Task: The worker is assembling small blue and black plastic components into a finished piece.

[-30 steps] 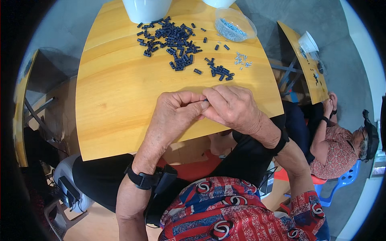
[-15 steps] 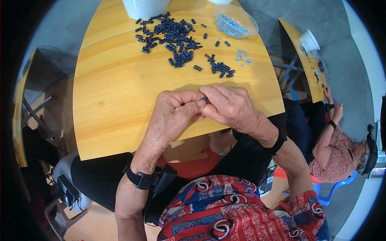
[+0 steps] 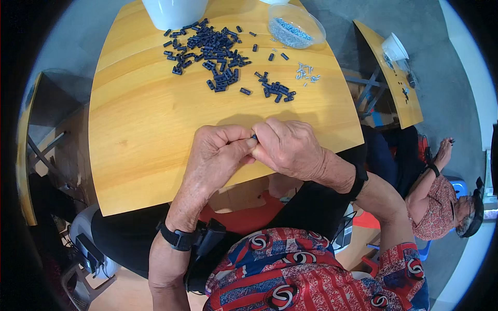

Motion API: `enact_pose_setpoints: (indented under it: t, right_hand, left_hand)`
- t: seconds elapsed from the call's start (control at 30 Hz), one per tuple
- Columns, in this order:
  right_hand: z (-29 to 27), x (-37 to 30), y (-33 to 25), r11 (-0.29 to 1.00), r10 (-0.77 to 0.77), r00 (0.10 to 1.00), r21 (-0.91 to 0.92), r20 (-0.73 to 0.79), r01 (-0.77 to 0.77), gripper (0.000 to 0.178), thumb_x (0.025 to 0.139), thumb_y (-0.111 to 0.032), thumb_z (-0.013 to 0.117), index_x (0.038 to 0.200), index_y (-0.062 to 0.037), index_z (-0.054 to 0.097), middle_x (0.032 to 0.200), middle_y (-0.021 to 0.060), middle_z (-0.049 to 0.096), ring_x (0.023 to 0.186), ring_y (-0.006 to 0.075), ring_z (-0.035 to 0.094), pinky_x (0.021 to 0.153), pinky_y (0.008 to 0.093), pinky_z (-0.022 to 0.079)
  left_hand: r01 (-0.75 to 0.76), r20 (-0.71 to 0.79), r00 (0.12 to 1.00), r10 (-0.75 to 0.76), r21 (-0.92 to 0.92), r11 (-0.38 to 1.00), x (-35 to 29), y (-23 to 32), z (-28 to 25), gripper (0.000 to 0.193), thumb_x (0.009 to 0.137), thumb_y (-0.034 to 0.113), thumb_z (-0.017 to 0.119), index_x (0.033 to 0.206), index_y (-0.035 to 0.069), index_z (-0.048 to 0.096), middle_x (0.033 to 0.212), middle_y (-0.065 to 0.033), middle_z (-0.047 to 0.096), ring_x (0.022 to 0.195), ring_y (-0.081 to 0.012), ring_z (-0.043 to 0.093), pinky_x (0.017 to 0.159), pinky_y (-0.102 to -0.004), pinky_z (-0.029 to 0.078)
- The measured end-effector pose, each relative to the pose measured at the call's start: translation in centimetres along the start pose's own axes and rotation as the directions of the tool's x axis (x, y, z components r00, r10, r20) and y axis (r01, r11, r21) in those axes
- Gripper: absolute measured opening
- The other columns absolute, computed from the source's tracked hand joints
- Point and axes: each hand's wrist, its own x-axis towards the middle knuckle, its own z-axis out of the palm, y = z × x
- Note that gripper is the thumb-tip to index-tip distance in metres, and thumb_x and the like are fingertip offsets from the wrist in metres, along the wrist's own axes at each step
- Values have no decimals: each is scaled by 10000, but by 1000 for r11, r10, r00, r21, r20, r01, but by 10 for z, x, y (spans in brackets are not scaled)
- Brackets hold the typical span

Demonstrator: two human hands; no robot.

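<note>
Above the near part of the wooden table, my left hand [image 3: 218, 153] and my right hand [image 3: 290, 145] meet fingertip to fingertip. Both are closed in a pinch around one small dark plastic piece [image 3: 254, 137], mostly hidden by the fingers. Beyond them lies a small group of dark plastic pieces [image 3: 277, 89], with a single piece [image 3: 245, 91] to its left. A larger heap of such pieces [image 3: 212, 46] spreads farther back. Small silver screws [image 3: 307, 72] lie loose to the right of the small group.
A clear plastic bowl [image 3: 296, 28] of small metal parts stands at the far right of the table [image 3: 140, 129], a white tub [image 3: 175, 11] at the far left. To the right, another person [image 3: 436, 202] sits near a second table [image 3: 381, 57]; a further table edge [image 3: 30, 155] is at left.
My view has shifted a little, so the table's things appear lower and farther left. My hands keep the same pinch. The other person's hand has come away from the second table.
</note>
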Motion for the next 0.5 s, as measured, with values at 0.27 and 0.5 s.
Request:
enact_pose_setpoints:
  t: [0.27, 0.5]
  right_hand:
    - [10, 2, 2, 999, 49, 998, 14, -29, -49, 233, 706, -120, 667, 877, -24, 540, 686, 76, 489, 525, 217, 555, 476, 318, 459]
    - [11, 1, 3, 977, 178, 977, 139, -120, -161, 237, 738, -165, 668, 839, -50, 488, 672, 87, 544, 584, 253, 604, 502, 345, 490]
  left_hand:
    - [-47, -62, 997, 44, -49, 998, 5, -1, 0, 135, 870, 16, 574, 828, -42, 689, 713, -23, 643, 654, -55, 578, 602, -209, 502]
    - [-48, -81, 996, 46, -24, 999, 5, -2, 4, 146, 879, 44, 576, 850, -47, 686, 720, -33, 651, 650, -53, 579, 600, -203, 501]
